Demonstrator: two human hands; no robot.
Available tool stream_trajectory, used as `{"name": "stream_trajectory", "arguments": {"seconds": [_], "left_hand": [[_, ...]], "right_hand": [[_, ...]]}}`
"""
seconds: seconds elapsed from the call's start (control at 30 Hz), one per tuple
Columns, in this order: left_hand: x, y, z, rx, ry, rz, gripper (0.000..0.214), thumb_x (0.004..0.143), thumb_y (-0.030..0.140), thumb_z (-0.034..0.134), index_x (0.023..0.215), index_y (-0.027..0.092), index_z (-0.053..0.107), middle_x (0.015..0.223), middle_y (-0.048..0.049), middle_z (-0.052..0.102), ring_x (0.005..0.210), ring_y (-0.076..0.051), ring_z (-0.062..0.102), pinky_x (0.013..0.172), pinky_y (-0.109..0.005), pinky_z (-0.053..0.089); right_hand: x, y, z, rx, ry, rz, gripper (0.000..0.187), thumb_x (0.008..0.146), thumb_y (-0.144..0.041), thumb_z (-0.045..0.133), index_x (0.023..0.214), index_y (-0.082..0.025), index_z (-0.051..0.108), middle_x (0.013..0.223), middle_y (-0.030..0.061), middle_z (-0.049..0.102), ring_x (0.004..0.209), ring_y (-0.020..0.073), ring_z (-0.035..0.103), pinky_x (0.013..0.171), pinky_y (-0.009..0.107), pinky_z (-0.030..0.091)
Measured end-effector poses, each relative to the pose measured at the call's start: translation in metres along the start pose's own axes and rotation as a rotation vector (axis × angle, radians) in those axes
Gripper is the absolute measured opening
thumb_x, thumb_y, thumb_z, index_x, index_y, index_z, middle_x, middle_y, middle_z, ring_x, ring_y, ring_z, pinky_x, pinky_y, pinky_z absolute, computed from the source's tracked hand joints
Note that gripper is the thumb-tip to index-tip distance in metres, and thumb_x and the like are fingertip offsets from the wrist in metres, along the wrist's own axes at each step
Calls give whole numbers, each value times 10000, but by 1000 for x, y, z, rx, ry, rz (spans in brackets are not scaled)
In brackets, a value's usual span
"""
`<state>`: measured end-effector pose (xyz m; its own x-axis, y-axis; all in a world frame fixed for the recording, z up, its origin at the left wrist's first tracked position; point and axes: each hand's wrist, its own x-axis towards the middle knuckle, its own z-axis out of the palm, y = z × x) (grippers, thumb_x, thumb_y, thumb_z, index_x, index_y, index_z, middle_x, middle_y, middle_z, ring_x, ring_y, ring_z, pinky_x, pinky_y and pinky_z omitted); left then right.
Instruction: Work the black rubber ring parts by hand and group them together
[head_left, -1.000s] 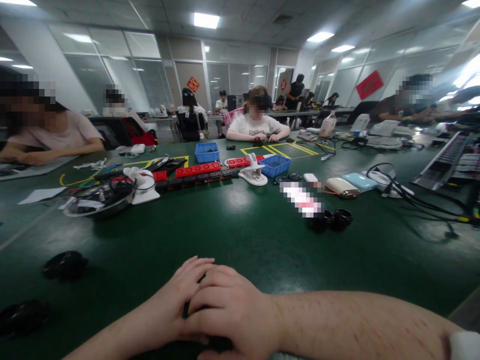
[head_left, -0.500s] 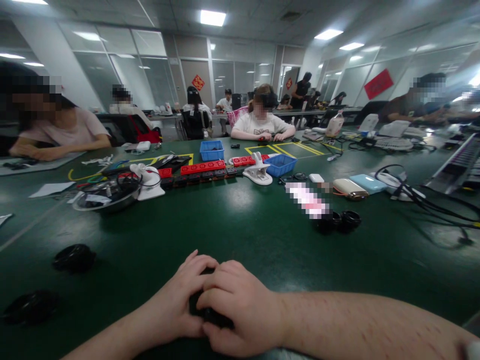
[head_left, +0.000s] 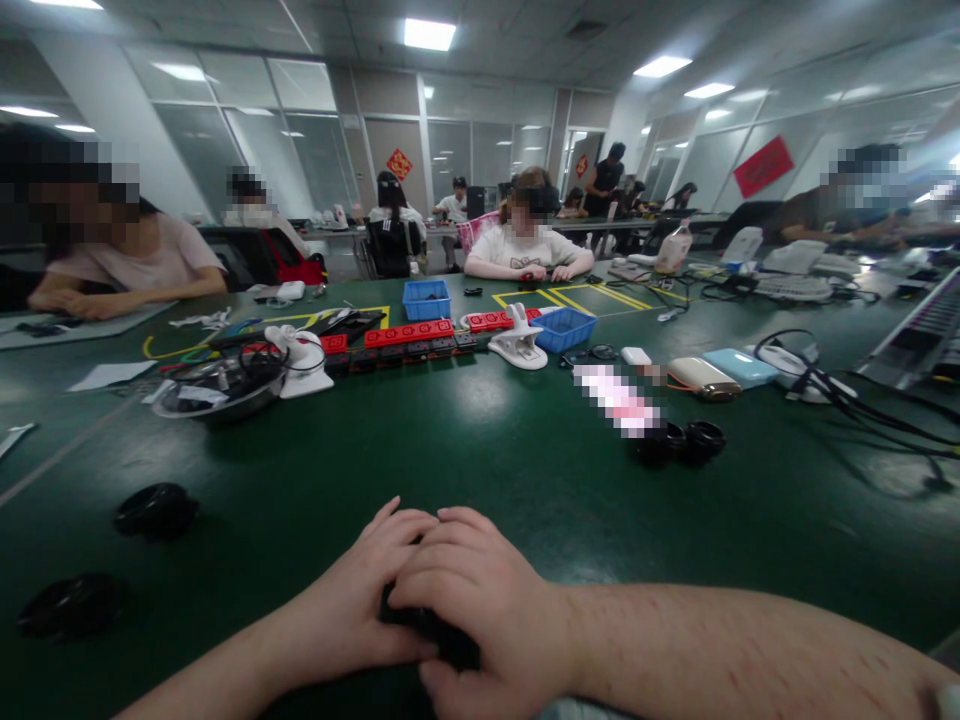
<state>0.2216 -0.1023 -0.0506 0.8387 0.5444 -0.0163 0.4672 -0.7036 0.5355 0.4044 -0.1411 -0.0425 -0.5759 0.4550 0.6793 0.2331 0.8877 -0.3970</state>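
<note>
The left hand [head_left: 367, 590] and right hand [head_left: 487, 605] wrap 1 black part [head_left: 448, 638], seemingly steadying it from opposite sides. 2 black pieces [head_left: 156, 511] sit leftward, apart.

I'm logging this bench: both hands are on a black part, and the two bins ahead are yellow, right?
The bins are blue, not yellow, in the head view; the left hand and right hand are on a black part.

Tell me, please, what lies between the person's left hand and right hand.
In the head view, a black object lies between the left hand and the right hand, partly hidden by them; its full shape cannot be told.
</note>
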Motion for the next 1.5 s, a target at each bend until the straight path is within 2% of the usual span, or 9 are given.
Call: {"name": "stream_trajectory", "arguments": {"seconds": [0.17, 0.27, 0.43, 0.57, 0.7, 0.9, 1.13, 1.27, 1.5], "left_hand": [[-1, 1, 1, -43, 32, -38, 642, 650, 380, 763, 1223, 270, 497, 1249, -61, 511, 1186, -293, 424, 1077, -558, 68], [0, 2, 1, -25, 55, -38, 493, 654, 357, 763, 1099, 259, 574, 1205, -58, 538, 1154, -284, 448, 1074, -549, 89], [2, 5, 1, -40, 81, -14, 274, 633, 299, 776, 844, 217, 622, 1004, -25, 611, 993, -250, 522, 1045, -481, 207], [4, 8, -1, -188, 70, 32, 192, 632, 178, 753, 739, 197, 595, 862, 16, 632, 864, -198, 546, 819, -298, 405], [4, 9, -3, -267, 19, 27, 197, 629, 213, 772, 743, 196, 611, 837, 37, 634, 844, -179, 547, 776, -262, 400], [3, 7, 1, -141, -11, 15, 245, 690, 337, 735, 881, 222, 632, 967, 16, 627, 917, -209, 527, 835, -307, 390], [2, 2, 9, -33, 158, -96, 460, 601, 457, 773, 925, 195, 578, 936, -43, 607, 876, -269, 537, 818, -407, 410], [1, 4, 8, -62, 174, -113, 403, 667, 481, 712, 898, 193, 553, 953, -59, 599, 890, -267, 529, 833, -408, 417], [3, 7, 2, -92, 106, -126, 250, 624, 161, 677, 830, 190, 540, 918, -15, 583, 890, -229, 515, 817, -347, 409]], "right_hand": [[-1, -1, 3, -120, -44, 273, 498, 655, -514, 639, 979, -146, 552, 941, 66, 610, 837, 195, 533, 747, 328, 391], [-2, 0, 4, -181, -106, 318, 385, 675, -458, 662, 884, -151, 558, 894, 56, 601, 788, 181, 524, 695, 308, 386], [-4, 3, 4, -166, -163, 223, 251, 724, -357, 615, 864, -159, 551, 871, 38, 591, 795, 164, 522, 690, 290, 391], [-4, 3, 4, -79, -83, 66, 200, 790, -310, 481, 884, -149, 553, 908, 51, 601, 809, 152, 527, 720, 295, 401], [-1, 0, 1, -5, -24, -74, 215, 785, -234, 384, 865, -143, 562, 881, 56, 618, 833, 140, 546, 760, 281, 417], [-2, 1, -2, -8, -236, -116, 278, 771, -184, 353, 941, -129, 567, 876, 28, 646, 950, 126, 539, 989, 301, 306], [-2, -1, 1, -88, -107, 205, 408, 719, -359, 548, 1060, -136, 521, 1025, 79, 590, 946, 194, 508, 883, 361, 373], [0, -3, 0, -167, -163, 423, 427, 722, -450, 618, 1019, -152, 542, 1001, 82, 566, 892, 211, 496, 805, 371, 398], [0, 2, 1, -102, -169, 310, 271, 711, -285, 575, 944, -145, 571, 951, 74, 594, 866, 194, 511, 775, 340, 416]]}}
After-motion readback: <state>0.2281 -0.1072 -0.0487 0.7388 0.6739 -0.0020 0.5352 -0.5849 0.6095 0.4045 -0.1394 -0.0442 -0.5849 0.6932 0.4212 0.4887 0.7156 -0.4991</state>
